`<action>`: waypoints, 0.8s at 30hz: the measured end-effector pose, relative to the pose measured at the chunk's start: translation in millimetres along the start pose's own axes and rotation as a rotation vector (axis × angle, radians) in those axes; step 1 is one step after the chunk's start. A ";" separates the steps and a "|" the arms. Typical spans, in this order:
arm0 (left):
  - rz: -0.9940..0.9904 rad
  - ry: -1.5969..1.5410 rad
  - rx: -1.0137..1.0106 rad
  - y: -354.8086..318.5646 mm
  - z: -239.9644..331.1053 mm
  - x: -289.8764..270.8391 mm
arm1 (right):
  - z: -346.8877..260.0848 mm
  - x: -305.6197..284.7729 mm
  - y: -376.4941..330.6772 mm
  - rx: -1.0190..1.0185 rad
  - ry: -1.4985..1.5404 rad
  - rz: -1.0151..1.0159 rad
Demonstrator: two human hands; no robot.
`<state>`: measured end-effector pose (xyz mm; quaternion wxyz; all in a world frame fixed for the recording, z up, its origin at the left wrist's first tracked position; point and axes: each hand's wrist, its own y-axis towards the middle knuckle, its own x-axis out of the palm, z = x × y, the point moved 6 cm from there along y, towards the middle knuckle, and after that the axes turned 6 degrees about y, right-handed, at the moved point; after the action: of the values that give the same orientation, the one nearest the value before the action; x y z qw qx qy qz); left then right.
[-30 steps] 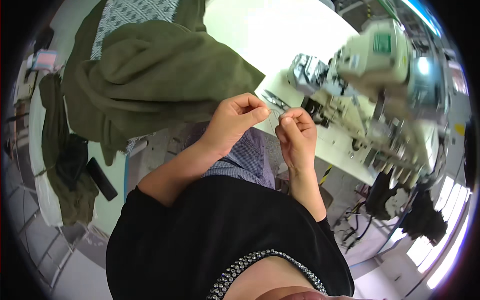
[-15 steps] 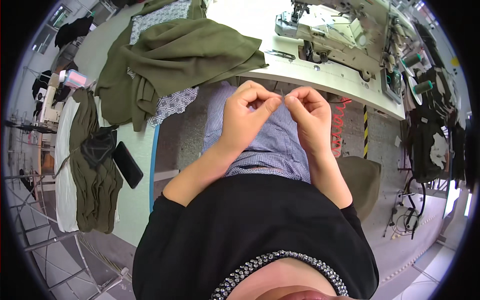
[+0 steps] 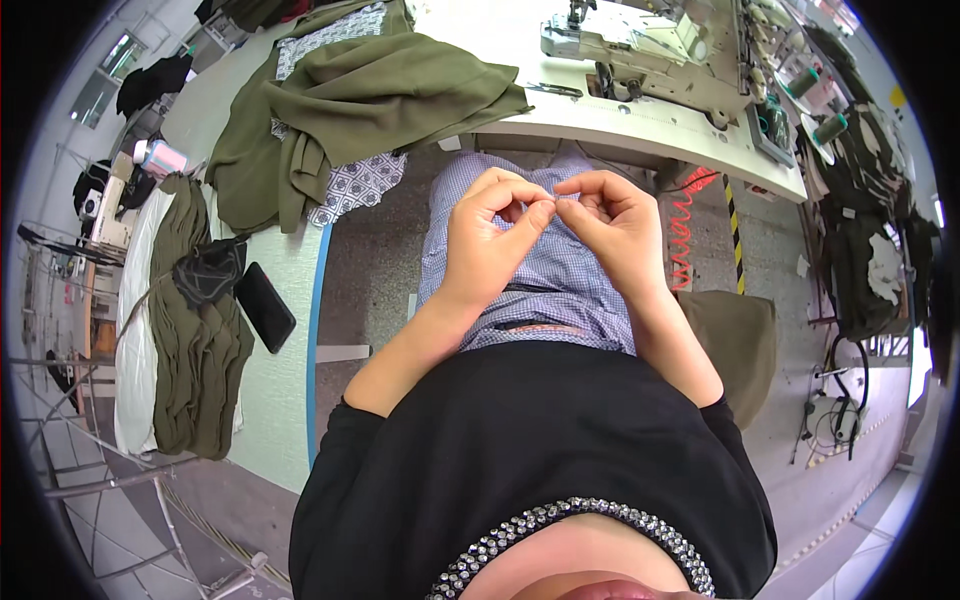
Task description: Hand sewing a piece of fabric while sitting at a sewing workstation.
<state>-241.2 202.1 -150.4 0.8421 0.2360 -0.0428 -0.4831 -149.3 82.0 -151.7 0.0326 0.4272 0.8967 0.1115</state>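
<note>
Above my lap, in checked blue trousers (image 3: 530, 270), both hands meet with the fingertips close together. My left hand (image 3: 495, 225) is closed in a pinch of thumb and forefinger. Opposite it, my right hand (image 3: 615, 225) pinches the same way, its thumb tip almost touching the left fingers. Whatever lies between the fingertips is too small to name. On the table ahead of my left hand a heap of olive green cloth (image 3: 390, 95) hangs over the edge, with a blue and white patterned fabric (image 3: 358, 188) showing below it.
A sewing machine (image 3: 665, 60) stands on the white table at far right, with thread snips (image 3: 555, 89) lying near it. The left table holds folded olive cloth (image 3: 185, 350), a black mesh pouch (image 3: 210, 272) and a phone (image 3: 266, 308). A red coiled hose (image 3: 682, 235) hangs at right.
The view has shifted slightly. My right forefinger has straightened and reaches over toward the left fingertips; the thin dark object seen between the fingertips earlier no longer shows.
</note>
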 end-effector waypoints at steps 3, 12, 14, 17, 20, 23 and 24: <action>-0.057 -0.103 -0.092 1.1 -12.2 4.2 | 2.9 -2.3 -1.2 -0.015 -0.019 -0.004; -0.006 -0.200 -0.171 16.7 -40.5 2.5 | 39.7 7.0 22.9 0.459 0.571 -0.166; -0.006 -0.188 -0.168 25.0 -48.5 1.0 | 48.6 10.9 30.6 0.570 0.707 -0.230; -0.018 -0.163 -0.154 36.6 -59.0 -2.1 | 60.9 14.1 43.9 0.636 0.752 -0.271; -0.076 -0.055 -0.105 49.7 -65.9 -5.1 | 71.2 13.2 59.7 0.639 0.697 -0.251; -0.081 -0.012 -0.126 63.5 -74.8 -7.6 | 79.1 10.0 75.6 0.633 0.602 -0.225; -0.082 0.005 -0.131 68.4 -77.1 -7.6 | 81.6 8.2 81.3 0.621 0.532 -0.216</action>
<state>-167.8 264.7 -187.5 0.8355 0.1830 0.0007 -0.5182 -80.3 152.0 -212.2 -0.3186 0.2768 0.9045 -0.0615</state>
